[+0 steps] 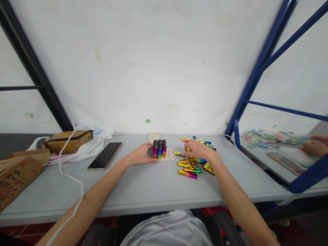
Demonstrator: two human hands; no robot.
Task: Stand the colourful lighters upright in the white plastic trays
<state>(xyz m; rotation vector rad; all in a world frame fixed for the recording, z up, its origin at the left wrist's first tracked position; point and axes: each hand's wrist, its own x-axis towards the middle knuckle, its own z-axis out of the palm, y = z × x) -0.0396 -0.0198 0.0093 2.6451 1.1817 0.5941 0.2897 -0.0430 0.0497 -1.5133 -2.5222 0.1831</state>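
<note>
Head view: see a block of shiny tubes (160, 152) with dark tops, standing upright and close together at the left end of a pale dotted tray (171, 154), near the middle of the surface (143, 189). Of the two hands, have the left hand (140, 154) curved around the left side of this block, thumb in front; cannot tell how firmly. Have the right hand (198, 149) over a loose pile of coloured tubes (190, 164), just right of the tray, with fingers bent down; cannot tell whether pinching one. Notice behind the block a second pale tray (154, 136), near the wall (159, 68). At left, find a phone (106, 156) lying flat, then a brown box (73, 140) beside white plastic (88, 150), and nearer, a printed carton (22, 174). Notice also a white cable (60, 160), crossing over the left forearm (107, 182). At right, see a blue frame (253, 82) partly hiding a neighbouring surface (258, 160) with blurred packets (274, 138) and another person's hand (315, 147).
</note>
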